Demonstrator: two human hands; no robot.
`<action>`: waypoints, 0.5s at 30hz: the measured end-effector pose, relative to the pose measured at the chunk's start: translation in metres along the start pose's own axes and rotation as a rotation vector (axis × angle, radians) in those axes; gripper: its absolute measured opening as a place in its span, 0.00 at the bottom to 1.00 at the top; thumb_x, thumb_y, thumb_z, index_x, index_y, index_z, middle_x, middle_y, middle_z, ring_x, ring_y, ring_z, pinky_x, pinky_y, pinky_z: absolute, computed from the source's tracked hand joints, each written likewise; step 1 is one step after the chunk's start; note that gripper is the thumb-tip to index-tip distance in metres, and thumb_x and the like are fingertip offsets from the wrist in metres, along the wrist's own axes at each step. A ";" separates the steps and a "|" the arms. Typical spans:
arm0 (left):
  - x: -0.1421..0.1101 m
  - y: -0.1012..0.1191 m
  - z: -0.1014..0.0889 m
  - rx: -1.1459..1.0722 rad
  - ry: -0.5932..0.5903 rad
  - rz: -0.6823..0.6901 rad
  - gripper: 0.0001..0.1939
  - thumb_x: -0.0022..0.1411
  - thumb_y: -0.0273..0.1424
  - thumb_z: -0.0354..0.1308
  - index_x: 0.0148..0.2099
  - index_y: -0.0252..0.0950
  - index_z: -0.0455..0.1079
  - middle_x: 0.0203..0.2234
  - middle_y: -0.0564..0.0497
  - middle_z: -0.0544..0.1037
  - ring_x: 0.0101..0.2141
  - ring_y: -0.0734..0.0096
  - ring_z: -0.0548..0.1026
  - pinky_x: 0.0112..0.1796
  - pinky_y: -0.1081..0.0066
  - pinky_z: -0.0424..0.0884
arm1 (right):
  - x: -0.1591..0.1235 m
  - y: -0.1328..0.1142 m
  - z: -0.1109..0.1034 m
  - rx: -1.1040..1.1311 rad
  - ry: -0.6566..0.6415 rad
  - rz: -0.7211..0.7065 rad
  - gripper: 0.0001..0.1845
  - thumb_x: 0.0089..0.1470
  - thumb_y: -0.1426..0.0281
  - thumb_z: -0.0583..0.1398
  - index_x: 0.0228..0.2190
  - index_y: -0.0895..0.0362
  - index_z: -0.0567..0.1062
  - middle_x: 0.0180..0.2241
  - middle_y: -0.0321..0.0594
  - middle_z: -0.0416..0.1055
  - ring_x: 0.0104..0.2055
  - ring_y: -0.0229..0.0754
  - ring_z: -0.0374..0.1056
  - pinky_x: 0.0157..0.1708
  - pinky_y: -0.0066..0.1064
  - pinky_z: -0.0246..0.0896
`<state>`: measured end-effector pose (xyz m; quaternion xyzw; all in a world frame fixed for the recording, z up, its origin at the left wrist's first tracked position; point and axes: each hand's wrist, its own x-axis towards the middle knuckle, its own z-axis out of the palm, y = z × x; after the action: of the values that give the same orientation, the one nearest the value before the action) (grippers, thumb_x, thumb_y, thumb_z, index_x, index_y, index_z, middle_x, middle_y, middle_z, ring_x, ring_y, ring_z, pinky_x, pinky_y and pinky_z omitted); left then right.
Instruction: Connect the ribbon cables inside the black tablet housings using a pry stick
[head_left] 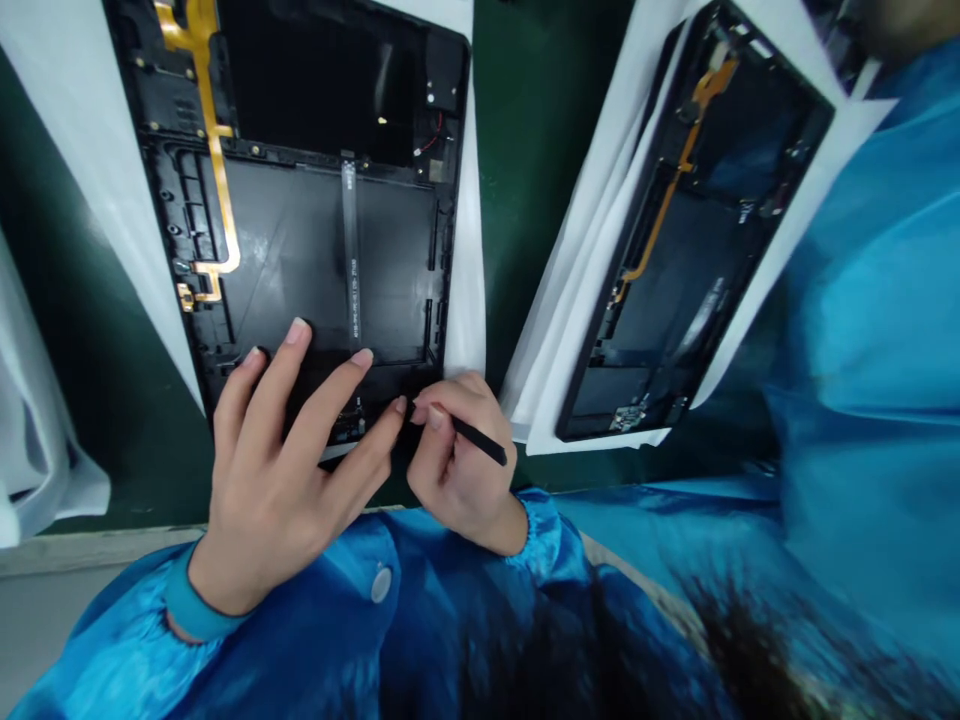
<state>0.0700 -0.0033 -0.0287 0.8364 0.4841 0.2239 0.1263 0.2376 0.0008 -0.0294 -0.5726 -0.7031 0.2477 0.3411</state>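
Observation:
A black tablet back housing [300, 240] lies in front of me with its inside facing up. An orange flex cable [215, 165] runs down its left side, and a dark ribbon cable [351, 250] crosses its middle. My left hand [289, 470] lies spread over the housing's near edge, fingertips on the inner surface. Pinched in my right hand [465, 460] is a thin black stick-like tool [480, 441]. Its working end is hidden by my fingers at the housing's near right corner, close to my left thumb.
White sheets [466, 260] lie under the housing on the green tabletop [517, 130]. To the right, a second tablet housing [694, 230] rests tilted on more white sheets. A co-worker's blue sleeve [877, 270] is at the far right. White cloth [45, 430] lies at the left.

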 end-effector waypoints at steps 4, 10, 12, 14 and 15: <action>0.000 -0.001 -0.002 -0.004 -0.011 -0.006 0.27 0.54 0.30 0.69 0.57 0.42 0.72 0.59 0.41 0.72 0.66 0.36 0.59 0.62 0.41 0.60 | -0.004 0.004 -0.003 0.180 0.055 0.008 0.10 0.63 0.78 0.51 0.41 0.56 0.70 0.30 0.39 0.70 0.31 0.41 0.66 0.33 0.38 0.66; 0.007 -0.003 -0.015 -0.181 -0.043 -0.127 0.15 0.59 0.28 0.63 0.49 0.45 0.72 0.57 0.47 0.73 0.65 0.47 0.62 0.62 0.45 0.65 | -0.008 0.003 -0.004 0.311 0.191 0.056 0.12 0.63 0.78 0.53 0.43 0.58 0.74 0.28 0.38 0.69 0.28 0.38 0.65 0.31 0.35 0.67; 0.014 -0.002 -0.025 -0.240 -0.076 -0.167 0.12 0.61 0.26 0.60 0.47 0.43 0.72 0.58 0.48 0.71 0.66 0.50 0.60 0.65 0.48 0.64 | -0.008 0.002 -0.003 0.324 0.206 0.087 0.12 0.64 0.77 0.53 0.43 0.57 0.74 0.27 0.37 0.69 0.28 0.38 0.66 0.30 0.34 0.67; 0.024 -0.004 -0.035 -0.232 -0.099 -0.166 0.09 0.63 0.27 0.58 0.45 0.42 0.71 0.59 0.50 0.70 0.67 0.51 0.57 0.67 0.50 0.61 | -0.007 0.002 -0.003 0.329 0.200 0.101 0.12 0.64 0.77 0.53 0.44 0.57 0.74 0.27 0.37 0.69 0.29 0.38 0.66 0.30 0.34 0.67; 0.030 -0.005 -0.038 -0.213 -0.102 -0.153 0.07 0.64 0.27 0.57 0.45 0.41 0.71 0.60 0.51 0.69 0.68 0.51 0.56 0.68 0.50 0.59 | -0.007 0.002 -0.003 0.328 0.194 0.099 0.12 0.64 0.77 0.53 0.44 0.57 0.74 0.28 0.37 0.70 0.29 0.39 0.67 0.30 0.34 0.67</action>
<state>0.0601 0.0254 0.0095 0.7892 0.5130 0.2209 0.2555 0.2415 -0.0059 -0.0304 -0.5646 -0.5879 0.3191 0.4834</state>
